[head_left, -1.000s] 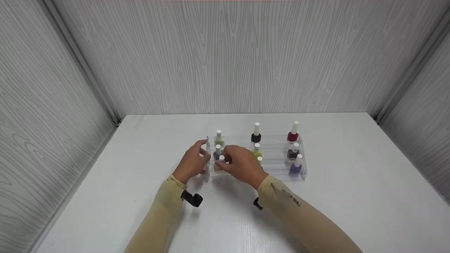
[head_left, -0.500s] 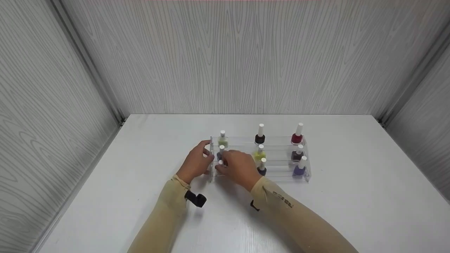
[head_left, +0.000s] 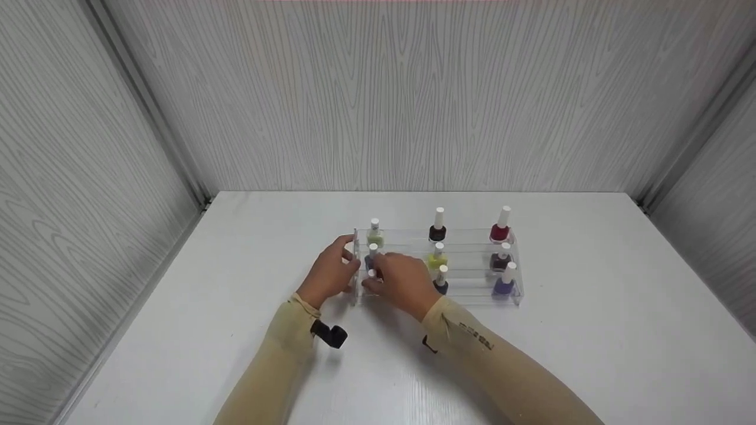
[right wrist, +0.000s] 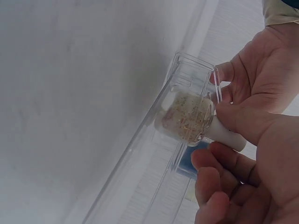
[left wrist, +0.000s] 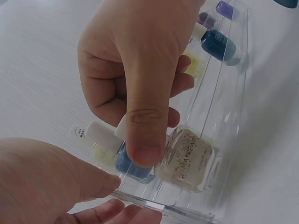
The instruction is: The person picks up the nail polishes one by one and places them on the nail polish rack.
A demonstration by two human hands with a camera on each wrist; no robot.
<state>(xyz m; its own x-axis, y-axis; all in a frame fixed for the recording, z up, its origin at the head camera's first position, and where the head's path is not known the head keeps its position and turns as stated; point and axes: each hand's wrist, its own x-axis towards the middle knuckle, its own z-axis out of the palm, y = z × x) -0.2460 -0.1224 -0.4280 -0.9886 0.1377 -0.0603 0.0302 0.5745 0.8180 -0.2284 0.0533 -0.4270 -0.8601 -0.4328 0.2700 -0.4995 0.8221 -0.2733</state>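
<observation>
A clear stepped display rack (head_left: 469,287) stands on the white table with nail polish bottles in its tiers. My left hand (head_left: 328,274) grips its left end panel, thumb on one side and fingers on the other. In the front tier at that end, my right hand (head_left: 404,283) pinches a glitter nail polish bottle (right wrist: 187,119) by its white cap. The bottle's clear body with gold flecks shows in both wrist views. Right behind it stands a blue bottle (left wrist: 133,163), partly hidden by the right hand, and behind that a pale green one (head_left: 375,238).
The rack's middle column holds black (head_left: 437,234), yellow (head_left: 436,261) and dark blue (head_left: 440,287) bottles. At its right end stand red (head_left: 499,233), dark plum (head_left: 500,261) and purple (head_left: 503,288) ones. Wood-grain panels (head_left: 378,100) enclose the table's back and sides.
The right hand has lowered the glitter bottle slightly and brought it nearer the front tier, then stayed nearly still. The left hand keeps its place at the rack's end. The head view has shifted a little.
</observation>
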